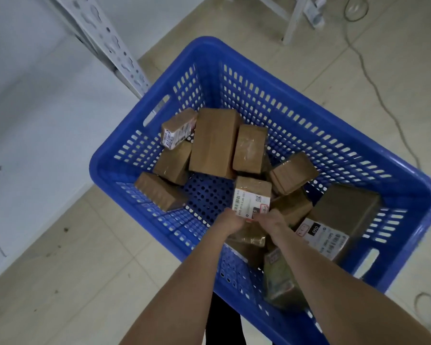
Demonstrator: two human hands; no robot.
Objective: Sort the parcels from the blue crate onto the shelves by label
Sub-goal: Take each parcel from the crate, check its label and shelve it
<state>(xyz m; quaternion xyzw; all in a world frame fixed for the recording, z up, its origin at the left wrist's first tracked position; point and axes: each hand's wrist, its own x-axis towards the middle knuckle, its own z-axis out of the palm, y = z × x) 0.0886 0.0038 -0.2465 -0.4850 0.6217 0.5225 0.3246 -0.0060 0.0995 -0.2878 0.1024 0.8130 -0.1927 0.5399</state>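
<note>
A blue slotted crate [296, 125] stands on the floor and holds several brown cardboard parcels. Both my hands reach down into it. My left hand [230, 221] and my right hand [271, 219] grip the near end of a small parcel [253, 195] with a white label facing up. A larger parcel [343, 220] with a label reading 090 lies to the right of my right hand. A long unlabelled parcel [214, 140] lies at the crate's far side, beside a small labelled parcel [178, 128] at the far left.
A white perforated shelf upright [110, 43] and a white shelf board [35, 120] are to the left of the crate. Beige floor tiles surround it. A cable [373, 78] runs across the floor at the right. White frame legs [294, 18] stand at the top.
</note>
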